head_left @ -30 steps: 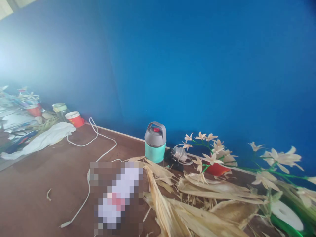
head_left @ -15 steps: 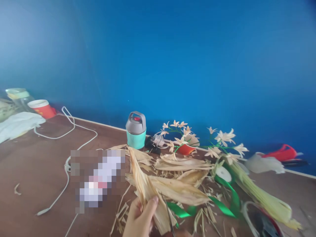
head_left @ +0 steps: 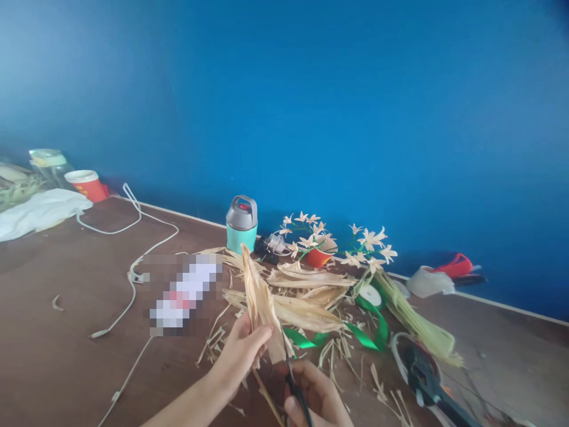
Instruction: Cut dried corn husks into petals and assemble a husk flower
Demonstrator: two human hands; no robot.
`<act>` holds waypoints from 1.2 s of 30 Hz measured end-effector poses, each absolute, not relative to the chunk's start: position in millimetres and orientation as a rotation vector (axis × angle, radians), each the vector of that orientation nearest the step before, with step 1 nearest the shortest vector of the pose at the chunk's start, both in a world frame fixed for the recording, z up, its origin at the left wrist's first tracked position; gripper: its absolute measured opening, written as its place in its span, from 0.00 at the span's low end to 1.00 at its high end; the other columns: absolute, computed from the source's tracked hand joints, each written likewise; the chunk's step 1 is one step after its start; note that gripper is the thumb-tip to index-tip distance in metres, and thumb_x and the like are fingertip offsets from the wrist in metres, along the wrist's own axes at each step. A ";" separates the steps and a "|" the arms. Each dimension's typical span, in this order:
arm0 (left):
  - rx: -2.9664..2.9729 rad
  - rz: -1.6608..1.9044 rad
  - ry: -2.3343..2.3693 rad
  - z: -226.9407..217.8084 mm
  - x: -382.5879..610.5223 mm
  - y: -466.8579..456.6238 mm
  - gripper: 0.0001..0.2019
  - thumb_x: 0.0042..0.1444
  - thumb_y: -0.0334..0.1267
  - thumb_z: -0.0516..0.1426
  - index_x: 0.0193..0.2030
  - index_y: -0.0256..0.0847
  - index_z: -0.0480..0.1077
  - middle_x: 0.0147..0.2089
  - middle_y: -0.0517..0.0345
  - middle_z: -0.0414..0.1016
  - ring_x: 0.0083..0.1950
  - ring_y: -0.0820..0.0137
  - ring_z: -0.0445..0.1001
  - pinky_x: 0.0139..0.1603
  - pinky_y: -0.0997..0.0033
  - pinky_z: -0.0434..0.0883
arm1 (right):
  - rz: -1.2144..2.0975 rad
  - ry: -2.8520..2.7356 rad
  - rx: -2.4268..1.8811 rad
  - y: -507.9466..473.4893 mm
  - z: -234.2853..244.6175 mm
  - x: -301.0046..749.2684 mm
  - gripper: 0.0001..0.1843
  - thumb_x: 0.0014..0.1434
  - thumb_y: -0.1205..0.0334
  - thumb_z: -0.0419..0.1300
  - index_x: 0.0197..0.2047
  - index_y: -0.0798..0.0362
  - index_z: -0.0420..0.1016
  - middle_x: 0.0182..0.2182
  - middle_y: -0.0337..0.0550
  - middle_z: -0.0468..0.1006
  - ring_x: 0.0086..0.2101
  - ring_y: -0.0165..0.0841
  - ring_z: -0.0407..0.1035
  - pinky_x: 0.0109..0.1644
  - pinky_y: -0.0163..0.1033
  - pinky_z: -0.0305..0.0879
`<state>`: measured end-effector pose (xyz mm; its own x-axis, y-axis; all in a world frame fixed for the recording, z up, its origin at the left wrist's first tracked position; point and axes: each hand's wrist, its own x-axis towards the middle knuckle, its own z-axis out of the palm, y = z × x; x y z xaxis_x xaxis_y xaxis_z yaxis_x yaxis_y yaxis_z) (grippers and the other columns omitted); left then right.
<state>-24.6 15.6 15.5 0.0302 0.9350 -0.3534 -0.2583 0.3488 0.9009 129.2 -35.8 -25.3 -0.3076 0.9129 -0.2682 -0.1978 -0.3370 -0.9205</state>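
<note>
A dry, tan corn husk (head_left: 260, 296) stands up from my left hand (head_left: 242, 350), pinched between thumb and fingers. My right hand (head_left: 317, 394) grips a pair of dark scissors (head_left: 297, 388), whose blades lie along the right edge of the husk. Whether the blades are apart I cannot tell. Behind the hands, more dry husks (head_left: 306, 311) lie on the table among thin scraps (head_left: 342, 350). A green ribbon (head_left: 367, 338) trails from its white spool (head_left: 370, 295) to the right of them.
A teal and grey flask (head_left: 242, 225) stands by the blue wall, with pale husk flowers (head_left: 371, 239) on green stems beside it. A bundle of greenish husks (head_left: 413, 314) and a black tool (head_left: 424, 373) lie right. A white cable (head_left: 128, 302) winds across the left side.
The view has shifted, bringing my right hand and the scissors further into sight at the husk's right edge. My left hand still holds the husk.
</note>
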 end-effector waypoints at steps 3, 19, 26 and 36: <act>0.805 1.057 1.075 21.6 -26.9 15.1 0.06 0.44 0.36 0.58 0.31 0.38 0.69 0.23 0.64 0.69 0.25 0.73 0.67 0.27 0.76 0.63 | 1.800 -1.044 -1.091 -34.6 -21.4 130.5 0.25 0.44 0.45 0.67 0.39 0.54 0.71 0.24 0.34 0.67 0.19 0.18 0.56 0.22 0.25 0.56; 0.756 0.991 0.990 19.8 -30.0 16.8 0.21 0.41 0.34 0.61 0.46 0.37 0.69 0.34 0.55 0.78 0.39 0.62 0.75 0.38 0.68 0.69 | 1.778 -1.065 -1.163 -29.8 -27.7 137.6 0.26 0.43 0.47 0.68 0.41 0.56 0.72 0.25 0.36 0.71 0.16 0.17 0.54 0.17 0.25 0.55; 0.761 1.012 0.976 13.6 -28.8 14.9 0.34 0.40 0.33 0.60 0.58 0.39 0.58 0.41 0.53 0.76 0.39 0.65 0.73 0.38 0.69 0.68 | 1.786 -1.019 -1.165 -29.3 -31.0 138.4 0.26 0.41 0.48 0.69 0.40 0.56 0.73 0.26 0.37 0.72 0.14 0.16 0.55 0.16 0.25 0.56; 0.841 1.030 0.934 16.9 -29.7 18.0 0.35 0.38 0.29 0.57 0.58 0.42 0.60 0.49 0.54 0.73 0.47 0.62 0.70 0.43 0.68 0.67 | 1.788 -1.021 -1.190 -28.3 -31.3 142.2 0.28 0.41 0.46 0.69 0.40 0.57 0.72 0.22 0.35 0.71 0.13 0.18 0.57 0.16 0.26 0.55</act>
